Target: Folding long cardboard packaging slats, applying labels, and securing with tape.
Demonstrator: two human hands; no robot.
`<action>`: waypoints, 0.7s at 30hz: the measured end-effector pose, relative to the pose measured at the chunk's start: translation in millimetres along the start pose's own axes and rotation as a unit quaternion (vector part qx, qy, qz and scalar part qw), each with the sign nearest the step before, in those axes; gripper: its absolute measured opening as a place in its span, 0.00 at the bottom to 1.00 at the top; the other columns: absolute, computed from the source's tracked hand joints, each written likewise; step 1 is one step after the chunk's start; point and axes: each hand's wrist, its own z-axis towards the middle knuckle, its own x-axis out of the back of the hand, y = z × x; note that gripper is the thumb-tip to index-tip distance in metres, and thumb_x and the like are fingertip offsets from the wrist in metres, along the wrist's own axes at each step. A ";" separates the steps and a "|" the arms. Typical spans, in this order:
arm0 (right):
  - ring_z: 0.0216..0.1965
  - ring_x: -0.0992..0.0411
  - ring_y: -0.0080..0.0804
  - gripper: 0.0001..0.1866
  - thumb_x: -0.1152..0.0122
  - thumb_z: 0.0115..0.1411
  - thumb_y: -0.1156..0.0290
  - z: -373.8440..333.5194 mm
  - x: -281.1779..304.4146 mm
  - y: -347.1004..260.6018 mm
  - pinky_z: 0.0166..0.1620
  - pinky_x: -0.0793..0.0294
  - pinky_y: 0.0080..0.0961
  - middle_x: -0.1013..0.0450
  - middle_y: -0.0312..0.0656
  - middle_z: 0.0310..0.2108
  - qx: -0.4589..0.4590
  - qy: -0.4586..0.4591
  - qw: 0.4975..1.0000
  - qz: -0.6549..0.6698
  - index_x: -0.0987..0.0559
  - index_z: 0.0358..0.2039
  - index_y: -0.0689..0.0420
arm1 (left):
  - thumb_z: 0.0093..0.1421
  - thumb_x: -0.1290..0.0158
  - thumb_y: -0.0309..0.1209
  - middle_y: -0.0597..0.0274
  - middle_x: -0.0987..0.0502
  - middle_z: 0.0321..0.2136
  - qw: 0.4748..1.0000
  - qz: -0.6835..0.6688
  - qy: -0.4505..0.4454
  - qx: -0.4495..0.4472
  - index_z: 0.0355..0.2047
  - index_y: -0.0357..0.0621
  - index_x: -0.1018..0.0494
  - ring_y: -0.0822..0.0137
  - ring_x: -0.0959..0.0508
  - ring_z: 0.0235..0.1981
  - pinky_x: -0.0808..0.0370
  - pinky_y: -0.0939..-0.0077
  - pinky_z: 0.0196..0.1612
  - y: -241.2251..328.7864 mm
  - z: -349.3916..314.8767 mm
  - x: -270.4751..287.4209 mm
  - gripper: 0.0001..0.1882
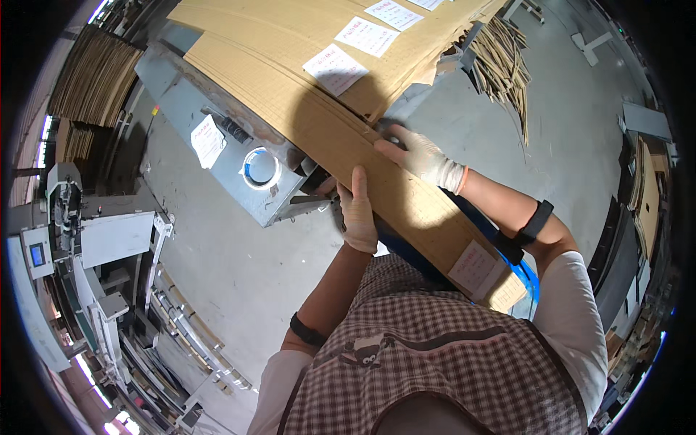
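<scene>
A long, narrow piece of brown cardboard (413,199) slants from the stack toward my body, a white label (476,268) on its near end. My left hand (357,217), in a pale glove, grips its left edge, thumb on top and the other fingers mostly hidden beneath. Across from it, my gloved right hand (428,161) holds the right edge, its thumb lying over the top face. Beyond both hands, flat cardboard sheets (254,43) are stacked, with several white printed papers (336,69) on top.
Left of the stack, a grey metal table (170,90) carries a tape roll (260,168) and a paper sheet (209,141). Thin cardboard strips (500,69) are heaped at the far right. A machine (109,239) stands at left, and stacked cardboard (94,76) sits behind it.
</scene>
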 end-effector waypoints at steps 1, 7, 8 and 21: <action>0.50 0.25 0.51 0.34 0.48 0.65 0.45 0.3 3.4 -11.2 0.54 0.28 0.37 0.25 0.61 0.47 -0.011 -0.003 0.999 -0.053 0.29 0.54 0.66 | 0.64 0.45 0.50 0.54 0.38 0.62 1.000 0.005 0.011 0.021 0.66 0.36 0.46 0.63 0.37 0.61 0.38 0.69 0.62 1.3 0.0 1.3 0.41; 0.43 0.24 0.49 0.27 0.47 0.66 0.49 -1.0 13.9 -20.4 0.46 0.27 0.38 0.25 0.58 0.39 0.105 0.037 0.986 -0.126 0.28 0.50 0.63 | 0.66 0.47 0.48 0.54 0.37 0.59 0.997 -0.061 -0.023 0.039 0.67 0.37 0.47 0.62 0.34 0.59 0.36 0.69 0.62 23.5 19.6 0.9 0.39; 0.43 0.24 0.48 0.27 0.47 0.66 0.50 -3.7 27.8 -24.8 0.47 0.28 0.37 0.25 0.57 0.38 0.090 0.016 0.992 -0.082 0.28 0.51 0.62 | 0.67 0.47 0.46 0.54 0.36 0.58 0.999 -0.021 -0.008 0.032 0.66 0.38 0.45 0.63 0.32 0.57 0.34 0.67 0.59 30.7 17.4 6.0 0.36; 0.19 0.32 0.20 0.13 0.43 0.64 0.71 -109.1 152.2 -124.0 0.18 0.43 0.16 0.26 0.42 0.22 0.035 -0.232 0.944 0.231 0.21 0.43 0.68 | 0.72 0.62 0.51 0.49 0.28 0.52 0.921 0.034 -0.378 -0.088 0.59 0.29 0.35 0.64 0.28 0.51 0.31 0.70 0.55 80.2 -10.6 -46.0 0.33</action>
